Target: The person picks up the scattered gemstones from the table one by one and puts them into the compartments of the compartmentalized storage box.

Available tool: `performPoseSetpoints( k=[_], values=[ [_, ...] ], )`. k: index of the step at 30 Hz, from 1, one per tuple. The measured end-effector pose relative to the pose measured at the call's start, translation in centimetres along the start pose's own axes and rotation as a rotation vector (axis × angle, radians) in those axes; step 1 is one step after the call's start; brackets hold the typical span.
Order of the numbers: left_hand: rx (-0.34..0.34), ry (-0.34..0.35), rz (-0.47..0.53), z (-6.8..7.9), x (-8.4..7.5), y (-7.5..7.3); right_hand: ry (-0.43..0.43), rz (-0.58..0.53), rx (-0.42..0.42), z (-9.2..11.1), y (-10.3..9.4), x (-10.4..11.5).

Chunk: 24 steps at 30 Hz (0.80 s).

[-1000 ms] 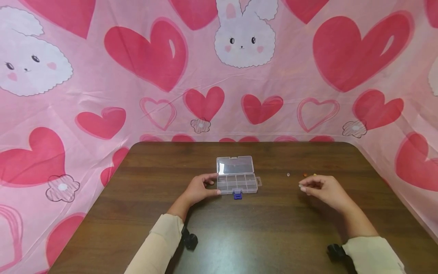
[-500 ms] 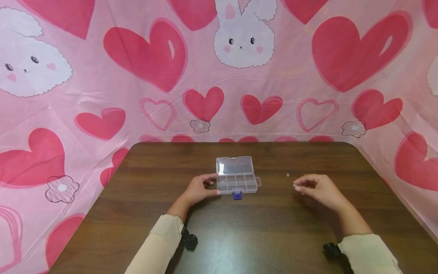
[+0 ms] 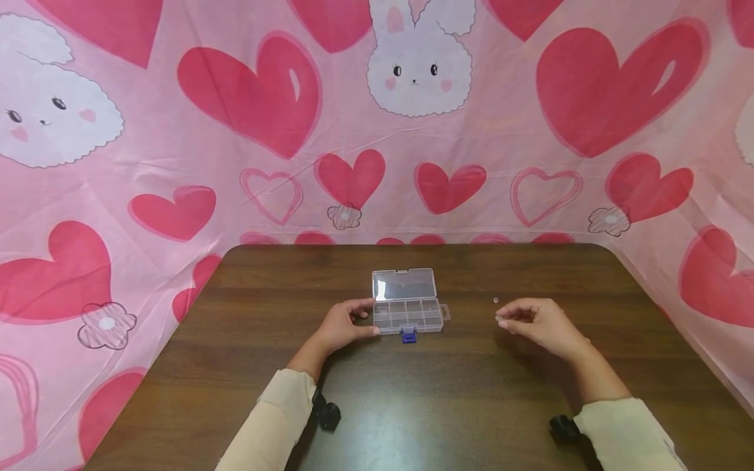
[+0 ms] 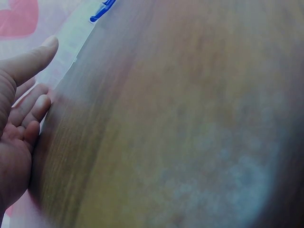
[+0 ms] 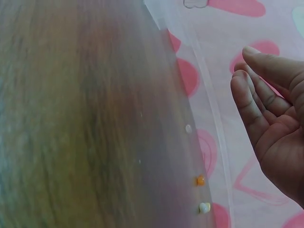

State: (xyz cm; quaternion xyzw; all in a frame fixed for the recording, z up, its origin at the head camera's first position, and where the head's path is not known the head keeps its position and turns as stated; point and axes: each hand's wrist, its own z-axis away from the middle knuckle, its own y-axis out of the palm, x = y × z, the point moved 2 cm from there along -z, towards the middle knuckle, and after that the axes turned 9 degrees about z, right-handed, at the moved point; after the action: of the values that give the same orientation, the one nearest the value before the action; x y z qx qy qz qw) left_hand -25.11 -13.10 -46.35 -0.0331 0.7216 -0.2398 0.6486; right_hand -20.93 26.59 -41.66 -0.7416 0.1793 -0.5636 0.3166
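My left hand [image 3: 340,325] holds the left side of a clear plastic compartment box [image 3: 408,316], thumb at the front corner and fingers farther back. The box's lid [image 3: 404,284] is raised, and its blue latch [image 3: 409,335] hangs at the front. In the left wrist view, my left hand [image 4: 21,102] lies against the pale box edge. To the right of the box, my right hand [image 3: 538,325] pinches a tiny pale bead-like piece [image 3: 499,318] above the table. The right wrist view hides that piece behind the fingertips of my right hand [image 5: 273,114].
Just beyond the right fingertips lies a small pale bead [image 3: 496,300]. The right wrist view shows an orange bead [image 5: 200,180] and a white-and-yellow pair [image 5: 204,207] on the table. Behind the brown wooden table [image 3: 283,275] hangs a pink heart-patterned cloth [image 3: 501,131].
My right hand has moved left toward the box with the tiny pale piece. The orange bead seen earlier is now behind the hand. My left hand and the box have stayed put.
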Motion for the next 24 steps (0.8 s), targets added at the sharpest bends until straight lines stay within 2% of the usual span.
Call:
performPoseSetpoints(
  k=[13, 18, 24],
  values=[
    [-0.006, -0.013, 0.013, 0.0, 0.3, 0.1, -0.04, -0.073, 0.031, -1.3, 0.9, 1.0],
    [-0.011, 0.009, 0.003, -0.1, 0.3, 0.1, -0.037, -0.076, 0.063, -1.7, 1.2, 1.6],
    [-0.02, 0.002, -0.006, -0.2, 0.2, 0.2, -0.054, -0.044, 0.085, -2.6, 1.7, 2.3]
  ],
)
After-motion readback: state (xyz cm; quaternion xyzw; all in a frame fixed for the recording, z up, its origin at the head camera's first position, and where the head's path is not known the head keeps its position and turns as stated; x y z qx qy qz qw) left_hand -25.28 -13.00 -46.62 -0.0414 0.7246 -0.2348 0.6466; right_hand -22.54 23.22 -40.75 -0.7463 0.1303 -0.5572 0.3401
